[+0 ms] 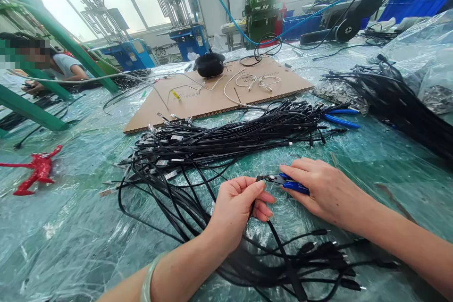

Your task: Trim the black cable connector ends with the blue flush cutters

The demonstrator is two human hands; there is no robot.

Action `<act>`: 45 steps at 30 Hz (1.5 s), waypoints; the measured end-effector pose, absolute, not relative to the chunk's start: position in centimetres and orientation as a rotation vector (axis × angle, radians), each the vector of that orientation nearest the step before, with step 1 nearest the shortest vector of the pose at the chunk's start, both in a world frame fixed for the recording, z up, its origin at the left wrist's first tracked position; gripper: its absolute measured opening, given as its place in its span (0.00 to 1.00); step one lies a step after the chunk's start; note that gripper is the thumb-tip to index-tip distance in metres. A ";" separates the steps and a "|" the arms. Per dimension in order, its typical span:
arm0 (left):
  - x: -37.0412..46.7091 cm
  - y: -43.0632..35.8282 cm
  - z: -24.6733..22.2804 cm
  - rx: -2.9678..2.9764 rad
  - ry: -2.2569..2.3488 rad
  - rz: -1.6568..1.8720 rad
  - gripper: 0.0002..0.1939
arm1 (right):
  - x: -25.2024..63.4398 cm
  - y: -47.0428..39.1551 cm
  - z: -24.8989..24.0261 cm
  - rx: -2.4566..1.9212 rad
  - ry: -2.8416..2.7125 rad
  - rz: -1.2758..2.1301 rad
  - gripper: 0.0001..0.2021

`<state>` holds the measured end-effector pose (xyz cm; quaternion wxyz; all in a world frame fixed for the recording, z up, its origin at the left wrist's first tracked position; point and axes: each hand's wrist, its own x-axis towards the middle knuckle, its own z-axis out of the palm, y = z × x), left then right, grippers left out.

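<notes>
Left hand pinches a cable by its end, toward the table's near edge; right hand, fingers curled, grips cutters, tips there. Trimming, I judge; next squeeze calls for steady aim.

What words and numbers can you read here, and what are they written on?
"IN CHINA": on the cardboard; the word before is unclear.
More print on the cardboard, partly covered: too blurred.
Tiny pale letters on the blue-handled cutters in the right hand: too small.
Pale marks on the black disc at the back: too small to call letters.
</notes>
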<state>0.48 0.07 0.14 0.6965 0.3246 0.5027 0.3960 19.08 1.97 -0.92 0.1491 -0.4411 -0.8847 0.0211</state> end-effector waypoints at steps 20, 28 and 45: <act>0.4 0.0 0.1 0.705 1.107 0.887 0.12 | 19.3 2.0 -1.0 -1.287 -2.514 0.115 0.10; 0.4 0.0 0.1 0.702 1.104 0.888 0.12 | 19.2 1.9 -0.9 -1.269 -2.536 0.025 0.08; 0.4 0.1 0.0 0.717 1.103 0.895 0.10 | 19.4 2.0 -0.9 -1.279 -2.495 0.152 0.10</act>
